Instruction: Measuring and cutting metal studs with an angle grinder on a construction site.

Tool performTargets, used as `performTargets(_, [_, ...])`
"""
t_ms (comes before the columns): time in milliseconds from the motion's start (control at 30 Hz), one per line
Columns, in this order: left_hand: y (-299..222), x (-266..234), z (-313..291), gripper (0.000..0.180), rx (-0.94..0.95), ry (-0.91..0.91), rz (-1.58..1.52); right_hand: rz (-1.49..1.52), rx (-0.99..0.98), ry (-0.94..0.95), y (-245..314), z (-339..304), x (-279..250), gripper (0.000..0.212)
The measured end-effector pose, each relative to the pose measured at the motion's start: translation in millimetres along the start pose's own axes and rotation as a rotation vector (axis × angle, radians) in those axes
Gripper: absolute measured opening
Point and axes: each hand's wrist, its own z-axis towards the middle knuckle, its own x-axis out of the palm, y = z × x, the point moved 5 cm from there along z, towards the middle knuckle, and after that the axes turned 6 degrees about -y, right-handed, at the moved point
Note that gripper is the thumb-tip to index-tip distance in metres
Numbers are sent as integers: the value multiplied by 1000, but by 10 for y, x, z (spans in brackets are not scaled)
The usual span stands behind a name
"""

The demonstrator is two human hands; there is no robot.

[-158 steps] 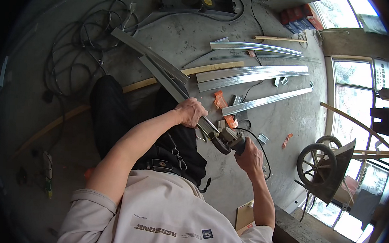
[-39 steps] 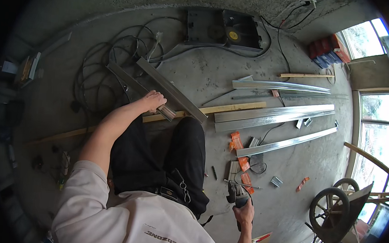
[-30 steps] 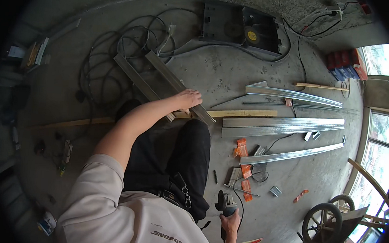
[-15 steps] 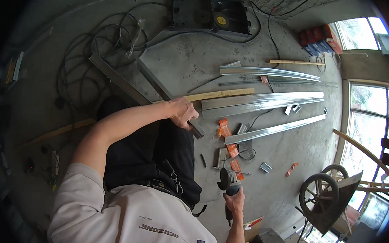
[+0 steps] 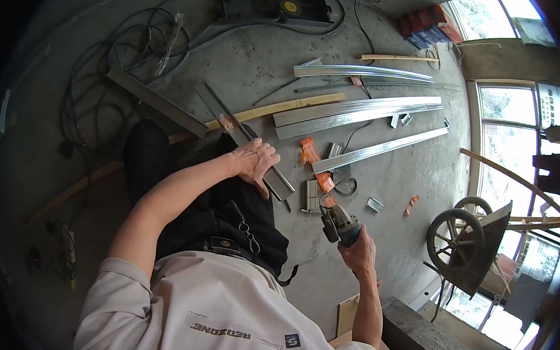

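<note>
The left hand grasps a steel channel, its fingers over the top and its thumb down the near side. The channel is a narrow grey length with a long trough and thin raised edges; one edge catches a bright line near the lower end, and a brownish patch shows in the trough above the hand. It slants from upper left to lower right over the person's right knee, its lower end out over the concrete floor. The right hand is clenched around the body of an angle grinder, whose head points toward the channel's lower end, apart from it; whether the disc is turning cannot be told.

Just left of the held channel, a second grey channel slants beside the left knee. A wooden batten runs beneath the held one. To the right lie long shiny metal profiles, torn orange wrappers and a short metal offcut. Farther out are a tangle of black cable, a black open case and, near the windows, a tipped wheelbarrow.
</note>
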Motion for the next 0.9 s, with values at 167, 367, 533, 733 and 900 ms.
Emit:
performTargets(167, [-183, 213, 92, 61, -109, 199, -114, -86, -89, -27, 288, 35, -17, 46])
performTargets(367, [-162, 277, 44, 43, -109, 82, -73, -165, -158, 40, 481, 209, 0, 47])
performTargets(533, [-169, 229, 48, 38, -63, -27, -56, -181, -224, 49, 644, 297, -30, 48])
performTargets(733, [-181, 204, 49, 39, -57, -23, -50, -216, -272, 37, 673, 356, 13, 49])
performTargets(900, [-183, 163, 41, 41, -44, -45, -78, -226, -271, 59, 708, 369, 18, 51])
